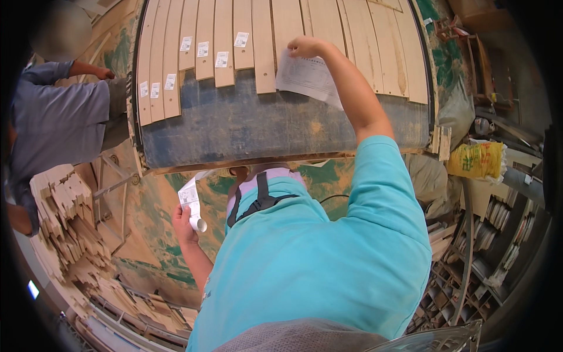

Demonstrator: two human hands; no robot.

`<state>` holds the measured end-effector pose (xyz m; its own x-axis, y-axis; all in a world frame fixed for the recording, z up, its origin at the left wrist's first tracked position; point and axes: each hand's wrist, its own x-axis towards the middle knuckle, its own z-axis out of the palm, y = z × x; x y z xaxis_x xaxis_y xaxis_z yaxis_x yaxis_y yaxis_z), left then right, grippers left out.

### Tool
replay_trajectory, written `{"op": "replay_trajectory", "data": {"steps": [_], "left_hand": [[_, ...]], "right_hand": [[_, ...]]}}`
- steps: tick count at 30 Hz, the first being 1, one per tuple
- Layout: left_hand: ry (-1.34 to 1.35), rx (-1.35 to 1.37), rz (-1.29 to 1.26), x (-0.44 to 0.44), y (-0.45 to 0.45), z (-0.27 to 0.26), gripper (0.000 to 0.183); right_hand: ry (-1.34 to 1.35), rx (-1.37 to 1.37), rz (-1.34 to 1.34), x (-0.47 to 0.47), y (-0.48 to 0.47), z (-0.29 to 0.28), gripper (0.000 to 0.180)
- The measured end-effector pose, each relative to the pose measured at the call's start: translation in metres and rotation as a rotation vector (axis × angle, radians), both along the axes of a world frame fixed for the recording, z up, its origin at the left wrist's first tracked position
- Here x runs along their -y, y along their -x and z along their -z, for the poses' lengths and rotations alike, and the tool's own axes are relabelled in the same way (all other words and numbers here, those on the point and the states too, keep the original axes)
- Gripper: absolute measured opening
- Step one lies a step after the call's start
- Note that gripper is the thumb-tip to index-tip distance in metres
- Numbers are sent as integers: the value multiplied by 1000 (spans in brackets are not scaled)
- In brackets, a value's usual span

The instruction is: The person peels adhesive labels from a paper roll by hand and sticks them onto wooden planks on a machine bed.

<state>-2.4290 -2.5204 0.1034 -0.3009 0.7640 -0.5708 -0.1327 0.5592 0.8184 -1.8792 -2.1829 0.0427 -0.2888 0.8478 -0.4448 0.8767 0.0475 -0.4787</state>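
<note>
My left hand (pixel 186 225), low beside my body, grips a roll of white printed labels (pixel 190 200) whose loose strip trails upward. Stretched out over the belt, my right hand (pixel 304 46) pinches the top edge of a printed paper sheet (pixel 305 75). The sheet hangs over the lower ends of pale wooden boards (pixel 289 22) and part of the dark belt surface (pixel 228 123). White labels (pixel 222 59) are stuck on several boards left of the sheet. Their lower ends form an uneven row.
At the left a person in a grey shirt (pixel 57 114) stands beside the belt. Stacked wooden strips (pixel 66 215) lie behind that person. A yellow sack (pixel 477 160) sits at the right, above a rack of stored pieces (pixel 479 246). Dust covers the green floor (pixel 154 220).
</note>
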Motion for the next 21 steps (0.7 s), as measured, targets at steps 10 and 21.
{"op": "replay_trajectory", "data": {"steps": [10,21], "left_hand": [[73,51,25,-4,-12,3,24],[-102,177,194,-92,-79,-14,28]], "right_hand": [[-410,-240,589,53,-22,7,33],[1111,-1230,370,201,257,-25,57]]}}
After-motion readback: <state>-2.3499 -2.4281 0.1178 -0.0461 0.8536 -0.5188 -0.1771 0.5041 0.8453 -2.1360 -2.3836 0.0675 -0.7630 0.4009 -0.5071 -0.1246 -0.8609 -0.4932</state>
